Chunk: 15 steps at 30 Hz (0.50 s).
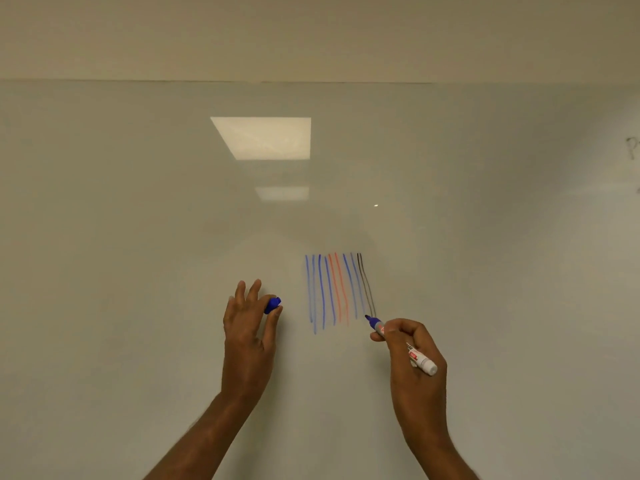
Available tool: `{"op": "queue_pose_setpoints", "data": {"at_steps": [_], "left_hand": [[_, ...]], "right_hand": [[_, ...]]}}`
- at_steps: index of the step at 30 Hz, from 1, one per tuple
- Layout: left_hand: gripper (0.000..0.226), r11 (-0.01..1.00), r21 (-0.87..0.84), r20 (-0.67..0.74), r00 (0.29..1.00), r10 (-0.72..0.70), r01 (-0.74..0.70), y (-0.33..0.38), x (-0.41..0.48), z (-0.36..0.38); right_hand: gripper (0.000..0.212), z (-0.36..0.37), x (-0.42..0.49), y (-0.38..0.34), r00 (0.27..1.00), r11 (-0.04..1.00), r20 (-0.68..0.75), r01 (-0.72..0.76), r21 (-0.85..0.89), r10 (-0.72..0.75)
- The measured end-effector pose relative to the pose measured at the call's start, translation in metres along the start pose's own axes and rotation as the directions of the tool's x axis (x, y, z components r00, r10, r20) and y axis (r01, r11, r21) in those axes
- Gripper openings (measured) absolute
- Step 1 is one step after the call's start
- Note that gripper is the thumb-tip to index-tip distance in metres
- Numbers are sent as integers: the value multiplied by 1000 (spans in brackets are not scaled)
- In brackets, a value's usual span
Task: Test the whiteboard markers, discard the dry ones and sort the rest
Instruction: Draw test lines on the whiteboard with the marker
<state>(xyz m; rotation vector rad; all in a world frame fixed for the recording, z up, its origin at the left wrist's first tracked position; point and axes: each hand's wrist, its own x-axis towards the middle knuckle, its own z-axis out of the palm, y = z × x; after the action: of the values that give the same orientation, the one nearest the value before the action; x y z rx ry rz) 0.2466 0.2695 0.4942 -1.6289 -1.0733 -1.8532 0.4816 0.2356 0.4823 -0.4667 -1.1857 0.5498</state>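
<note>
A whiteboard point(138, 237) fills the view. On it stands a row of several vertical test strokes point(339, 289): blue ones, two red and two dark ones at the right. My right hand point(414, 358) grips an uncapped blue marker point(401, 344) with a white barrel. Its blue tip points up-left at the board, just below the right end of the strokes. My left hand point(247, 323) pinches the blue cap point(273, 305) between thumb and forefinger, left of the strokes, with the other fingers spread.
The board's top edge point(311, 82) runs across the upper view, with wall above. Ceiling lights reflect in the board point(263, 136). Faint dark writing point(632, 147) shows at the far right edge.
</note>
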Motion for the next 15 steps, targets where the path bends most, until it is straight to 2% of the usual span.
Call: {"op": "queue_pose_setpoints", "data": {"at_steps": [4, 11, 15], "left_hand": [[34, 981, 112, -32, 986, 164, -159, -17, 15, 12], [39, 959, 189, -132, 962, 240, -213, -31, 16, 34], [39, 937, 244, -188, 936, 298, -249, -37, 19, 41]], "right_hand": [[24, 1, 20, 9, 992, 991, -32, 122, -60, -125], [3, 7, 65, 23, 953, 943, -23, 295, -154, -302], [2, 14, 89, 26, 938, 926, -6, 342, -161, -347]]}}
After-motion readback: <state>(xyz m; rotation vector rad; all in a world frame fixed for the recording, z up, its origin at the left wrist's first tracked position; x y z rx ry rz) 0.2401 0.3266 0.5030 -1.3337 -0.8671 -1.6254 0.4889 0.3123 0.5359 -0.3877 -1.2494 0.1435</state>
